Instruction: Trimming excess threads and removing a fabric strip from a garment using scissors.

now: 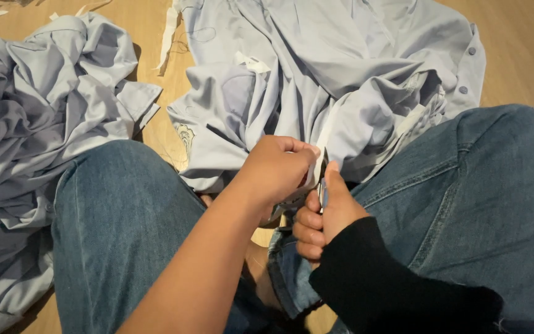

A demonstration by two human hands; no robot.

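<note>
A pale blue shirt (341, 80) lies crumpled on the wooden floor in front of my crossed legs. My left hand (276, 170) is closed on a white strip of fabric (319, 164) at the shirt's lower edge. My right hand (322, 216), in a black sleeve, is shut around a small thin tool (321, 188) that touches the same strip; most of the tool is hidden by my fingers. Both hands meet between my knees.
A second pile of pale blue shirts (38, 111) lies at the left. My legs in blue jeans (118, 229) flank the hands. White scraps (169, 31) lie on the wooden floor (526, 43) at the top.
</note>
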